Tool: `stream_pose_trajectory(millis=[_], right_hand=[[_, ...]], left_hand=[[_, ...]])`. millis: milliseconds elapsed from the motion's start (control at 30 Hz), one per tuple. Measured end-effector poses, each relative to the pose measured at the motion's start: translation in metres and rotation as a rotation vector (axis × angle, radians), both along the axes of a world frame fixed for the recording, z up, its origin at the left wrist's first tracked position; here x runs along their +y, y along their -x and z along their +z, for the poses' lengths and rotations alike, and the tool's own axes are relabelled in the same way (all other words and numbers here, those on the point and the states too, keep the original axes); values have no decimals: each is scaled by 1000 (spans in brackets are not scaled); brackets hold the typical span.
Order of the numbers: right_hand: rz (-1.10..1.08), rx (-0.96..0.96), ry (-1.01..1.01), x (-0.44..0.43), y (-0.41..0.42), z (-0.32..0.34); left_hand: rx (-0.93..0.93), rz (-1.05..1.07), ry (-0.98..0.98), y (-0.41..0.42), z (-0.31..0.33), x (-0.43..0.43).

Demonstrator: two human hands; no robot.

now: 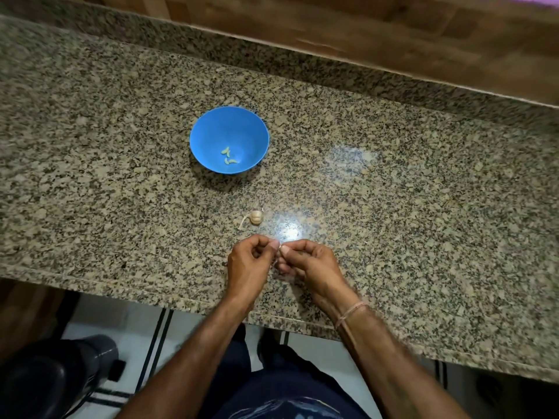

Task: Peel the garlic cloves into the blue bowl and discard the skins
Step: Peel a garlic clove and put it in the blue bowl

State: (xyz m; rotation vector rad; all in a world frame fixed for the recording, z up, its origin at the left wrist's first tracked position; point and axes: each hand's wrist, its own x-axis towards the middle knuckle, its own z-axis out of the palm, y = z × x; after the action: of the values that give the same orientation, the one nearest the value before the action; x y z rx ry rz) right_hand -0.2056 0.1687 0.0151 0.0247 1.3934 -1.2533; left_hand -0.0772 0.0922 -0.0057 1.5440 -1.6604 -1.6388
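Observation:
A blue bowl (211, 128) stands on the granite counter with a few pale peeled garlic cloves (229, 156) at its bottom. Nearer to me lies a small garlic bulb (256, 217) with a papery stem trailing to its left. Just in front of the bulb, my left hand (249, 267) and my right hand (308, 263) meet fingertip to fingertip over the counter's front edge. Both pinch a small clove (280, 247) between them, which the fingers almost wholly hide.
The speckled granite counter (393, 182) runs across the view, backed by a raised granite ledge and a wooden wall. Below the front edge are a tiled floor, my legs and a dark cylindrical object (60, 376) at the lower left.

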Motion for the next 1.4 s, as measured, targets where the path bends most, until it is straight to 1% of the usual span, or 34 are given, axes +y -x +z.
stream_pose_trajectory(millis=[67,133,200,267,333,433,500,567,600,633,667,733,767,800,833,900,933,967,1033,1067,1100,1133,1200,1233,1267,1367,1400], right_hand=[[82,109,25,3,-1,1],[169,252,33,4,-4,1],[197,361,31,4,-6,2],[200,409,35,4,-8,-1],[225,495,55,6,-8,-3],[283,694,79,6,-6,-10],[318,827,102,6,-6,-12],[351,959,124,5,-7,-12],[356,994,125,5,-7,-11],[342,962,115,5,-9,-10],[311,844,96,5,-10,-9],[238,412,49,3,-12,-4],[224,232,21,3,-14,-2],[226,161,0,3,-15,-2],[242,189,-16,2,-17,-2],[305,464,-15,2,-21,-3],[330,604,9,2,-22,-2],[337,701,53,2,-23,-1],[336,854,133,2,-25,1],[333,916,150,2,-25,0],[325,950,157,3,-25,-2],[316,929,138,3,-25,-5],[273,733,73,1,-29,-7],[252,685,60,0,-31,-7],[239,724,67,0,-31,-7],[258,1043,135,2,-25,-8],[268,1091,139,2,-23,-9]], left_hand=[[-10,-5,-11,1,2,-1],[-50,-37,38,2,4,-1],[-88,-60,78,3,7,-2],[-112,-70,85,4,11,-2],[-107,-44,16,5,10,-2],[-36,47,-169,7,11,-1],[8,78,-258,7,10,-1],[25,85,-314,6,14,2],[19,82,-298,5,14,4],[-13,62,-224,5,13,6],[-64,24,-108,5,11,6],[-166,-72,136,5,15,9],[-173,-100,203,5,17,10],[-171,-122,235,5,17,10],[-163,-135,243,4,15,11],[-150,-145,181,6,17,13],[-121,-123,96,7,16,14],[-74,-92,-7,9,16,14],[56,-27,-235,12,17,14],[94,-5,-293,13,17,15],[87,-9,-271,13,18,16],[26,-38,-161,12,17,18],[-133,-124,123,10,14,19],[-153,-128,171,10,13,19],[-130,-114,112,12,12,18],[103,0,-297,16,22,15],[150,20,-365,17,23,14]])
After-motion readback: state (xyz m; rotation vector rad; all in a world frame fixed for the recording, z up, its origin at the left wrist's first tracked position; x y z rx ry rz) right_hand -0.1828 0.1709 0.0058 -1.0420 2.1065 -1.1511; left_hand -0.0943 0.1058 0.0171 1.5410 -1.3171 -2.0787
